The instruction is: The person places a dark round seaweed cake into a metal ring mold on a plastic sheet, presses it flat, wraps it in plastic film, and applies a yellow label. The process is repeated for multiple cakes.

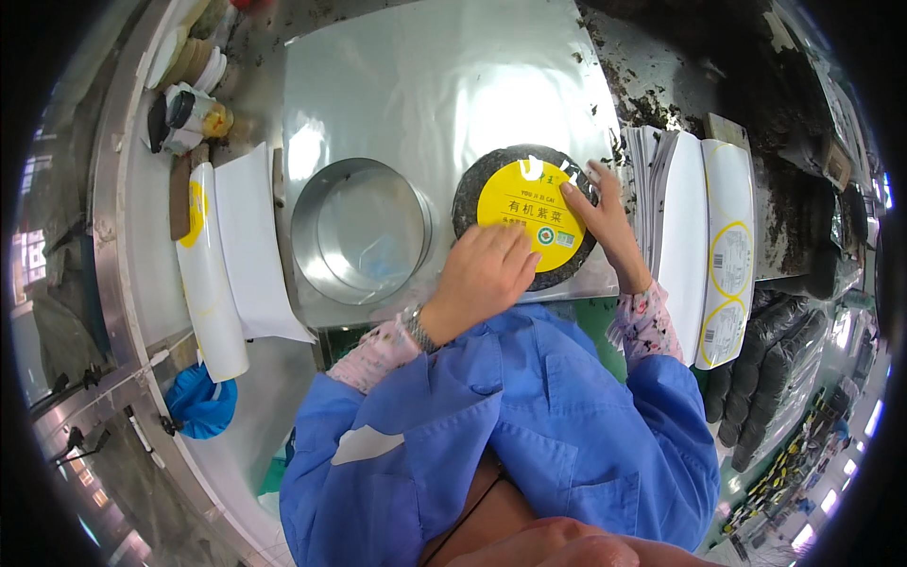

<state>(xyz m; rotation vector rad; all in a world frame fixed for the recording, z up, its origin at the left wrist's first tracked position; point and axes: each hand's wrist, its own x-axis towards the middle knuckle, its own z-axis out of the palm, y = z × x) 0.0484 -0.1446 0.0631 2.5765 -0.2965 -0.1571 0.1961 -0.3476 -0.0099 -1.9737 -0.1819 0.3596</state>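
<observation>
A round dark cake of what looks like dried seaweed (469,183), apparently wrapped in shiny clear film, lies flat before me. On its top is a yellow round label (521,202) bearing writing. My left hand (487,278), a metal-band watch at its wrist, rests on the label's lower left with bent fingers held together; its fingertips are partly hidden. My right hand (608,216) grips the cake's right side, thumb on the label and fingers at the rim. An open metal ring mould (425,230) stands to the left, apart from both hands.
A shiny metal sheet (397,85) lies under the cake and ring. White paper sheets (248,241) and a label roll (212,283) are left. Stacked paper (677,205) and a label strip (728,255) are right. Dark flakes (648,110) litter the far right.
</observation>
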